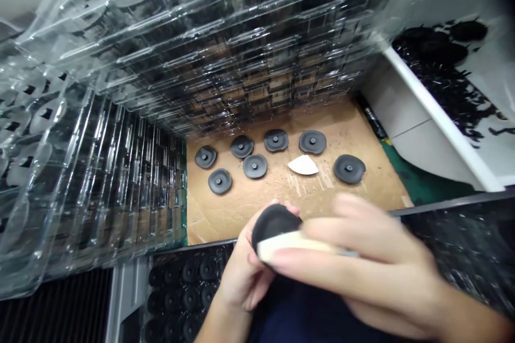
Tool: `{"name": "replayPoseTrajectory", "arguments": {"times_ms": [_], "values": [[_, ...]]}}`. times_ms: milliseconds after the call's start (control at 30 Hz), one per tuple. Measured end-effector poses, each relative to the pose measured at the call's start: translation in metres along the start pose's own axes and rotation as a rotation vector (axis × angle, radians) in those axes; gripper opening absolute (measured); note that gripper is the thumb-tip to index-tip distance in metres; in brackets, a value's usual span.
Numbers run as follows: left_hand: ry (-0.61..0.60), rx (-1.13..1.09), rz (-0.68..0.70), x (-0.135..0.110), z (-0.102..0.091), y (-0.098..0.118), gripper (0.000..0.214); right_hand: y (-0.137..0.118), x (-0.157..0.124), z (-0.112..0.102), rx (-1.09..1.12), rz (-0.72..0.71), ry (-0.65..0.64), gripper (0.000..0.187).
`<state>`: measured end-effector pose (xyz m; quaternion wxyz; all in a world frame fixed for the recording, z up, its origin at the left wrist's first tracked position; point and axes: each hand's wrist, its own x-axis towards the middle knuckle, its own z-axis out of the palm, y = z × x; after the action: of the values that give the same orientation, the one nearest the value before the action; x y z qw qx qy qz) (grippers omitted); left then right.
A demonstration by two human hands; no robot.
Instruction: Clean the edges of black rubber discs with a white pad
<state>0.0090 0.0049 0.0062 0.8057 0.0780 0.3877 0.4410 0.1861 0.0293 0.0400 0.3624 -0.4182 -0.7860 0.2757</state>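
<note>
Left hand [247, 268]: fingers clamped on black disc [273, 222] | Right hand [378, 257]: fingers pinching pale pad [292, 241] against it; disc appears mid-work | Cardboard [225, 217]: seven discs [255, 167], finished or waiting unclear

A head-worn camera is looking forward and down, sitting close above the bare-handed left grip [241, 268] and right grip [382, 268], and is facing a flat brown cardboard sheet [229, 214] and stacked clear plastic trays [241, 37].
</note>
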Motion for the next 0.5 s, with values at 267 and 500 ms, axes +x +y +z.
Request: {"name": "replayPoseTrajectory", "arguments": {"times_ms": [267, 500], "values": [[0.172, 0.078, 0.096, 0.0, 0.0, -0.005, 0.062, 0.004, 0.012, 0.011, 0.136, -0.05, 0.016, 0.033], [0.201, 0.079, 0.19, 0.007, -0.005, -0.005, 0.059, 0.06, -0.015, 0.041, 0.272, 0.396, -0.077, 0.021]]}}
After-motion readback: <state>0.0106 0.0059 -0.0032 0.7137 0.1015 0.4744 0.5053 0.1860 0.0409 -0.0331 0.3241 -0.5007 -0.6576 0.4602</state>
